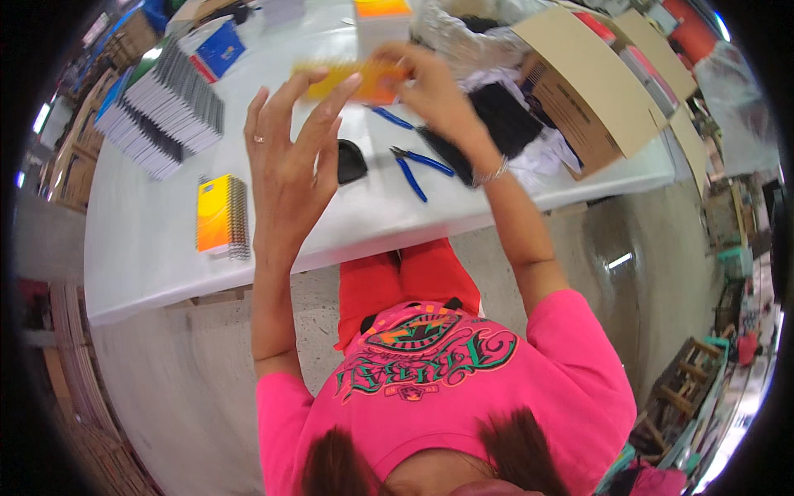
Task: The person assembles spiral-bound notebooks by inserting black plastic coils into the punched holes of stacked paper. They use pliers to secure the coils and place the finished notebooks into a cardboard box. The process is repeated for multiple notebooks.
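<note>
An orange and yellow spiral notebook (354, 81), smeared by motion, is raised above the white table. My right hand (434, 95) grips its right end between thumb and fingers. My left hand (291, 157) is up beside the notebook's left end, fingers spread apart; whether a fingertip touches it I cannot tell. Below the hands lie blue-handled cutting pliers (409, 161) with their handles apart. Another blue-handled tool (389, 116) lies behind them, partly covered by my right hand. A yellow-orange spiral notebook (222, 217) rests near the table's front left.
Stacked spiral notebooks (169, 103) stand at the left, a blue-covered book (219, 50) behind them. Orange-topped notebooks (383, 21) are piled at the far side. An open cardboard box (591, 91) occupies the right, beside black material (504, 120). A small black object (351, 162) lies mid-table.
</note>
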